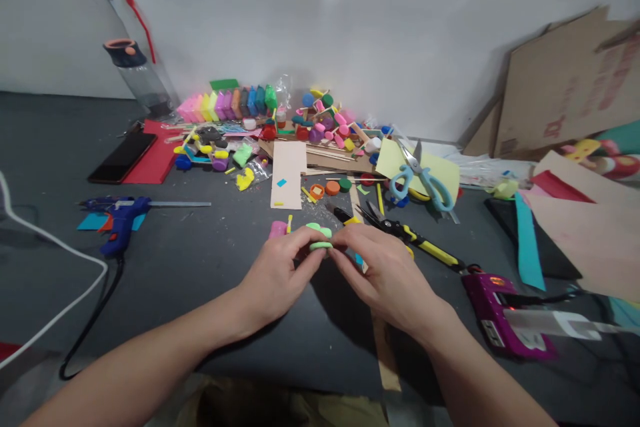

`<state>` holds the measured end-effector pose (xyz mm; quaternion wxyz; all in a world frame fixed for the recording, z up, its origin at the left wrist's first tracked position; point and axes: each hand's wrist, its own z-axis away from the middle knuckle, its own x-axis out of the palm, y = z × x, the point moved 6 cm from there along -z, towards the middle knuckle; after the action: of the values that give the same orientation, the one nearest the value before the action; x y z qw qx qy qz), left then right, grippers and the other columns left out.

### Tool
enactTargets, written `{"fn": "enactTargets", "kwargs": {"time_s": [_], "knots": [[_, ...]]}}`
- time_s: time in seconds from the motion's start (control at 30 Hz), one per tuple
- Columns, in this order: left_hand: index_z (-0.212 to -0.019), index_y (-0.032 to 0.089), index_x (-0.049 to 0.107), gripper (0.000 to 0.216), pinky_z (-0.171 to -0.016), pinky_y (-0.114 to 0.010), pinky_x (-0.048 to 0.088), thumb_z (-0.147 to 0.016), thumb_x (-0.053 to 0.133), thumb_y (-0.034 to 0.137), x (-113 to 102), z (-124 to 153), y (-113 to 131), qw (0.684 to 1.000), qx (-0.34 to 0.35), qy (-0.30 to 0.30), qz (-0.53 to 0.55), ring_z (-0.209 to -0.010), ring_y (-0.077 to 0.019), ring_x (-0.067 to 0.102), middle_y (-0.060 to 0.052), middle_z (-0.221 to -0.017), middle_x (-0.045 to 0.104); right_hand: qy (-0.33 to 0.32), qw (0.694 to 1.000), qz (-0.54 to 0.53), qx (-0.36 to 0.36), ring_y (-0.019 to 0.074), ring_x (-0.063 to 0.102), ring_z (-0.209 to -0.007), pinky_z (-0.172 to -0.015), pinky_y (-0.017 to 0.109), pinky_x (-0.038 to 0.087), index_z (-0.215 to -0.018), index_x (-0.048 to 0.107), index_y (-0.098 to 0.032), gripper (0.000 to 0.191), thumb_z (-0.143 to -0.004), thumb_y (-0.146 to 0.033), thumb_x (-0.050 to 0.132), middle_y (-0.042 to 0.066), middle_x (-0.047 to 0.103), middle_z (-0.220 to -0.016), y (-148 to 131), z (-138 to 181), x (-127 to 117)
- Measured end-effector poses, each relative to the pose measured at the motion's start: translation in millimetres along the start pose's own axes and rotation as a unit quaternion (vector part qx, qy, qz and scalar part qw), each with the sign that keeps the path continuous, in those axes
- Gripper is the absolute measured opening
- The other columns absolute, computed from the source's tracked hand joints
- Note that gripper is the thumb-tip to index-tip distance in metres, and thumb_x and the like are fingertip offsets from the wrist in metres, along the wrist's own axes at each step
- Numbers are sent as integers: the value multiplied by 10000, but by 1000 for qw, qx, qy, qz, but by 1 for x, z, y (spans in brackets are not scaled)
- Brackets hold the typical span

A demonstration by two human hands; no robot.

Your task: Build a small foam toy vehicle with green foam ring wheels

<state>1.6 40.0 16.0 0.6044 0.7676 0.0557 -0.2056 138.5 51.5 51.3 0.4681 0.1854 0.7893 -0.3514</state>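
Two hands [280, 270] [389, 267], one pinched green disc [320, 246], one phone [125, 157]

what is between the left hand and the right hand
A light green piece, pinched in the left hand, shows there in the head view; the right hand is at its edge.

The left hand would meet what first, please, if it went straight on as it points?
Probably the right hand, just past the green piece the left hand pinches, though depth is unclear.
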Motion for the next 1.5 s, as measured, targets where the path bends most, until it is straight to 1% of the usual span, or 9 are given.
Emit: {"fn": "enactTargets", "kwargs": {"time_s": [0.3,0.5,0.87,1.03,1.17,1.27,1.37,1.43,1.5], "knots": [[-1008,160,700,171,-745,-221,533,-958,550,224,0,-2,-7,994,-53,-2,98,-755,-119,702,-16,-865,735,19,999,33,-30,230,668,-828,-741,343,521,-948,649,-160,112,-972,-196,545,88,724,-889,-7,2,2],[-1071,150,674,185,-868,-249,577,-902,621,206,11,-4,-9,938,-141,-37,313,-942,-146,718,-52,-1024,755,50,998,31,-32,217,661,-771,-701,334,517,-901,627,-165,123,-976,-198,535,75,714,-837,-3,0,-5],[-967,146,703,140,-742,-222,576,-897,650,255,4,-2,-14,945,-157,16,285,-754,-121,699,-19,-827,740,49,994,45,-84,238,689,-833,-720,360,564,-996,607,-176,144,-955,-314,620,96,725,-931,-10,0,-1],[-1005,150,704,155,-807,-256,562,-919,625,250,6,-2,-12,941,-149,-8,304,-801,-138,705,-33,-861,757,61,990,65,-106,261,705,-1015,-831,393,599,-1241,584,-158,329,-944,-287,642,153,707,-1146,-10,0,-1],[-1016,151,738,179,-822,-235,525,-896,678,269,7,-3,-10,927,-148,-28,344,-837,-139,691,-40,-904,757,47,994,23,-95,246,691,-1080,-889,391,599,-1258,599,-181,320,-946,-247,632,145,686,-1194,-7,0,-1],[-1006,147,754,327,-792,-244,527,-893,682,446,10,-2,-9,869,-163,-24,467,-856,-167,689,-68,-918,754,78,994,-26,-74,239,677,-1107,-922,393,587,-1201,617,-208,282,-936,-297,660,134,676,-1207,-5,1,-4],[-1049,132,747,501,-743,-229,527,-956,529,574,22,2,-3,763,-216,-60,606,-894,-184,702,-109,-948,754,104,990,-54,-73,250,654,-1142,-933,409,576,-1152,635,-217,260,-932,-352,668,142,657,-1240,-7,3,-3],[-1078,111,736,599,-682,-201,514,-1026,343,560,30,6,1,706,-265,-81,652,-904,-175,706,-133,-961,750,107,988,-46,-101,270,626,-1180,-961,438,556,-1137,647,-198,270,-928,-367,671,164,635,-1282,-12,4,1],[-1066,95,731,656,-631,-183,503,-1060,220,505,34,8,3,676,-297,-70,671,-897,-164,709,-140,-954,747,105,986,-27,-125,285,600,-1212,-998,462,531,-1132,654,-173,280,-925,-361,672,186,615,-1317,-17,5,7]]}}
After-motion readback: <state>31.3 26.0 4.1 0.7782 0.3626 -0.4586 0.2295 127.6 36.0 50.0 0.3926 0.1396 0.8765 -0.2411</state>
